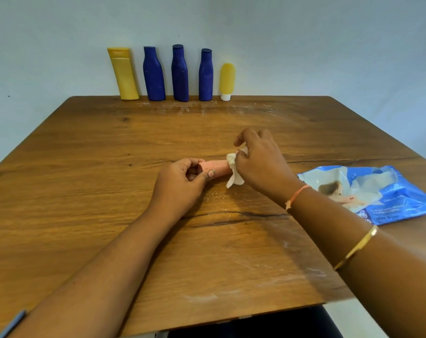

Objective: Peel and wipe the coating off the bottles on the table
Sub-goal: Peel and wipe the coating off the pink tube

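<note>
A small pink bottle (218, 168) lies on its side near the middle of the wooden table (109, 167). My left hand (182, 181) grips its left end, fingers curled round it. My right hand (258, 162) holds a crumpled white wipe (232, 169) pressed against the bottle's right end, which is hidden under the wipe and hand. At the table's far edge, against the wall, stand a tall yellow bottle (124, 74), three blue bottles (154, 74) (180, 73) (206, 75) and a small yellow tube (227, 80) on its white cap.
A blue wet-wipes pack (377, 193) lies at the right, partly under my right forearm. White smears and specks mark the tabletop near the bottles and at the front right. The table's front edge is close to my body.
</note>
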{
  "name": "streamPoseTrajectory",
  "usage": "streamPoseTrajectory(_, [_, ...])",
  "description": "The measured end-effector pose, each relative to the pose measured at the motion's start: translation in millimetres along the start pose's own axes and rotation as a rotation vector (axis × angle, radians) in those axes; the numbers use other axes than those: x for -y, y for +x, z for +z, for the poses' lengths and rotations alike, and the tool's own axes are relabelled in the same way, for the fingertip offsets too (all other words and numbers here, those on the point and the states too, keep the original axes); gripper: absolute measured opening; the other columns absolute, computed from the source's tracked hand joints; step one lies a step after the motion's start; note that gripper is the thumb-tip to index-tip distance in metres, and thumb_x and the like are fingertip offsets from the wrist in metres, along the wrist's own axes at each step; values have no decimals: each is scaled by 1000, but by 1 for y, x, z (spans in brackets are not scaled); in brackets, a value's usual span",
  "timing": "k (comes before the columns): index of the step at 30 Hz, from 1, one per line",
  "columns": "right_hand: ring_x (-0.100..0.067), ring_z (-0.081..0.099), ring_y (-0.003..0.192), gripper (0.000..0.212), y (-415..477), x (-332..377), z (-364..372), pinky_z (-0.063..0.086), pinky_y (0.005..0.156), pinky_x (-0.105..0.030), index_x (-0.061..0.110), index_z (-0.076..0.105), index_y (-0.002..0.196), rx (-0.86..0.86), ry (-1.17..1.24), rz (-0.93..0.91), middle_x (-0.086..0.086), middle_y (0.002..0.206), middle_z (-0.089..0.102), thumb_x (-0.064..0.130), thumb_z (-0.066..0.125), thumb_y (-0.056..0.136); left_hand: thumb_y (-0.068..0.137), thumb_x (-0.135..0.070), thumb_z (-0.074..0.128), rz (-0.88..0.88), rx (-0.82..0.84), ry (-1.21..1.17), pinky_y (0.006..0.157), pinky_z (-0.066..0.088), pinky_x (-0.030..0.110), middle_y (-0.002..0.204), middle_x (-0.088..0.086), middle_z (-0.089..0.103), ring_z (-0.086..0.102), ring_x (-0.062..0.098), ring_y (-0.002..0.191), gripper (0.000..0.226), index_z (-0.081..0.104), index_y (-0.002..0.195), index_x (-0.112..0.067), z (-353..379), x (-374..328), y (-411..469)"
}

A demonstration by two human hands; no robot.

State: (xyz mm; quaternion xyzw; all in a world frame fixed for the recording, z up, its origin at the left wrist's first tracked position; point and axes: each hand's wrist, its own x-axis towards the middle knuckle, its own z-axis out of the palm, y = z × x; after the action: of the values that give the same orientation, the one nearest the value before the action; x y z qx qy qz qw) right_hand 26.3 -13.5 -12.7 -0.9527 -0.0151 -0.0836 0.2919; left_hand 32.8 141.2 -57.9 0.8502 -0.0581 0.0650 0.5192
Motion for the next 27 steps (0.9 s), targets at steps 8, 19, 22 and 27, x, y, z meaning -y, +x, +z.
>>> streamPoseTrajectory(8, [-14,46,101,29,-9,0,10,37,84,-22,8,56,119,-93,-155,-200,-6,114,51,14,44,93,82,-20,69,-23,-23,-31,72,50,27,73,-6,66,65,14,73,17,56,86,-31,0,1,0])
streamPoseTrajectory(19, [-25,-1,144,57,-30,8,32,-5,111,-28,11,9,148,107,-424,-437,-11,156,5,17,36,98,88,-16,62,-58,14,-207,74,55,32,84,8,71,68,19,76,15,62,90,-31,-4,-1,-3])
streamPoseTrajectory(22, [-23,10,143,54,-20,1,25,1,111,-25,14,16,148,100,-456,-470,-8,155,16,21,38,99,85,-13,66,-80,23,-231,74,54,35,80,5,72,67,16,69,16,64,91,-27,-4,0,0])
streamPoseTrajectory(27, [-20,44,127,49,-5,-18,14,32,104,-26,16,43,138,-14,-117,-108,-6,140,47,4,44,91,83,-13,68,-93,17,-167,81,55,37,80,4,72,70,19,75,21,63,96,-29,-4,0,2])
